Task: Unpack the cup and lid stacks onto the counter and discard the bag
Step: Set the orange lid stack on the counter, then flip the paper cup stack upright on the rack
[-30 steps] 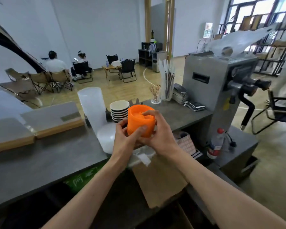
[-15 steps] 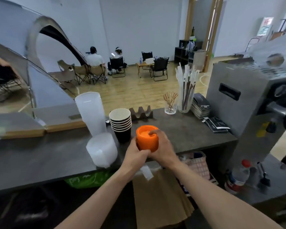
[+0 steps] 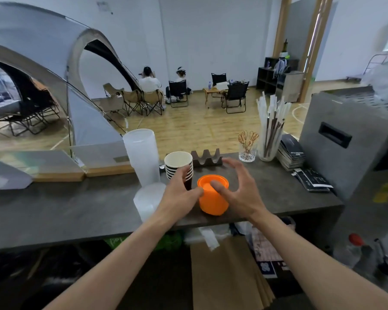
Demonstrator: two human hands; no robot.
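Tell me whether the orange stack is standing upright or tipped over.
Upright. The orange stack stands on the counter with its round rim facing up, between the left hand and the open right hand.

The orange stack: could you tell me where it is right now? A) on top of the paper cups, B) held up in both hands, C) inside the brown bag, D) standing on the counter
D: the orange stack stands on the counter near its front edge, right of the paper cups, with both hands open around it.
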